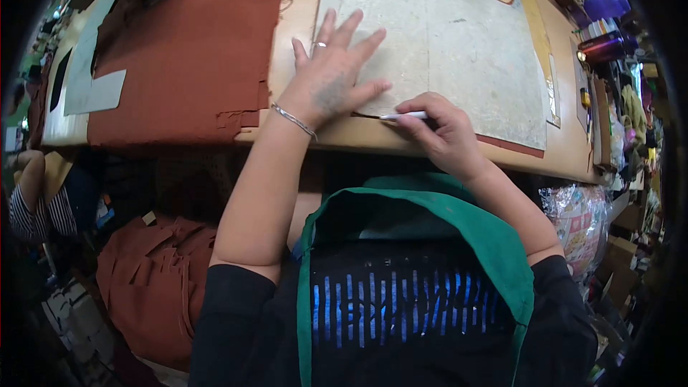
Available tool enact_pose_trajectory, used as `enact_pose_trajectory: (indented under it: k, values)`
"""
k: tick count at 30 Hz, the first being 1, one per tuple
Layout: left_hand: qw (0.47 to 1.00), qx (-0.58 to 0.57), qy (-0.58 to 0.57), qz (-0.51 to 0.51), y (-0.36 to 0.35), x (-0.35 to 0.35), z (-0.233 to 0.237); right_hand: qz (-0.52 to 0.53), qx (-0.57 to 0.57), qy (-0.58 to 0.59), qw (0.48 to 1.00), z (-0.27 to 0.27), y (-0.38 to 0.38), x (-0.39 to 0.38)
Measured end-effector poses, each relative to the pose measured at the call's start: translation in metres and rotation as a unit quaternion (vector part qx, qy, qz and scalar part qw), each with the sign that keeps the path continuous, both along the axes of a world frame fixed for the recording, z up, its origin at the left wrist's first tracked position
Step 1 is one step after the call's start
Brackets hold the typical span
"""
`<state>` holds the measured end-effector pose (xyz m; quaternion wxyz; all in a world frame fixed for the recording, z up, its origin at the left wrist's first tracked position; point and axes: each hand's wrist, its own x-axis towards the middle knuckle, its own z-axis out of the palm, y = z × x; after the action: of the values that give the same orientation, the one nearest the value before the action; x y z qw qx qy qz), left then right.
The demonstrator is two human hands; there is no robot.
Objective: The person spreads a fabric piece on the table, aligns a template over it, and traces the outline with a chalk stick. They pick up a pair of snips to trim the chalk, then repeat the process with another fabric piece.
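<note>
A large, pale grey pattern template (480,64) lies flat on the table, and rust-brown fabric (510,146) peeks out along its near edge. My left hand (333,75) presses on the template's left part with fingers spread. Pinched in my right hand (450,136) is a slim white pen (408,115), its tip pointing left at the template's near edge. The tip meets the dark line of fabric there, just right of my left wrist. My left hand and forearm hide part of that edge.
Layered rust-brown cloth (186,50) covers the table's left side, with a smaller pale template (100,93) on it. Bottles and a purple tumbler (608,46) stand at the right. Below left sits a bundle of rust cloth (154,279); another person's arm (29,179) shows at far left.
</note>
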<state>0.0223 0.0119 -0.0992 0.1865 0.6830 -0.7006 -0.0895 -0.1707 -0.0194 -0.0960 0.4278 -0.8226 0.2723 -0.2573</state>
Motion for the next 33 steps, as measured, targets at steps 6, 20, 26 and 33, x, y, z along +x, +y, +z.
enact_pose_trajectory:
  k: [6,20,26,33]
  values:
    - [0.996,0.053,-0.074,0.014,-0.002,-0.020,-0.006,-0.010,-0.133,-0.012,0.991,-0.008,-0.004,-0.012]
    - [0.994,0.095,-0.051,0.015,-0.008,-0.022,-0.001,-0.294,0.002,0.144,0.945,0.013,-0.057,-0.237]
    - [0.996,0.074,-0.040,-0.014,-0.011,-0.027,0.004,-0.420,0.034,-0.052,0.905,0.030,-0.053,-0.290]
    - [0.974,0.006,0.019,-0.227,-0.050,-0.122,0.020,-0.355,0.097,-0.207,0.906,-0.004,-0.069,-0.285]
